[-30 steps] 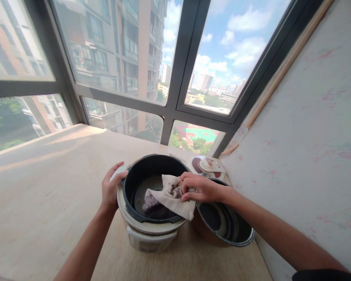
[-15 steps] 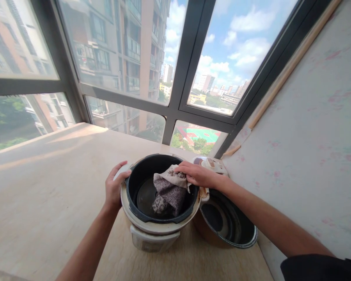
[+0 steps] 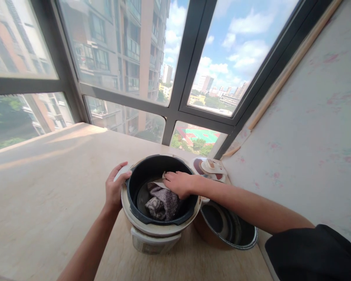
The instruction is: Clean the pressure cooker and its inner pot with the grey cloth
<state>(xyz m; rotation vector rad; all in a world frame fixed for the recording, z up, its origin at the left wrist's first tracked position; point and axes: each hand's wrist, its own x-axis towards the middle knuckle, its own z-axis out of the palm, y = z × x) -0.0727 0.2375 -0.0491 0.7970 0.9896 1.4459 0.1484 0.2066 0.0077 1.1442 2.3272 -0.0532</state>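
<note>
An electric pressure cooker (image 3: pixel 155 229) with a white rim and a dark cavity stands lidless on the light counter. My left hand (image 3: pixel 115 186) grips its white side handle (image 3: pixel 122 171), thumb over the rim. Inside the cavity, my right hand (image 3: pixel 178 183) is closed on a crumpled grey and beige cloth (image 3: pixel 163 203), which lies low against the bottom. The fingertips of that hand are partly hidden by the cloth.
A dark inner pot (image 3: pixel 228 226) sits tilted to the right of the cooker. Behind it, against the wall, is the cooker's lid (image 3: pixel 210 168). Window frames (image 3: pixel 134 103) border the back of the marble-like counter (image 3: pixel 52 195); a papered wall (image 3: pixel 304 148) rises at right.
My right hand has moved down and left into the cooker, taking the cloth deeper toward the bottom. The left hand stays on the handle.
</note>
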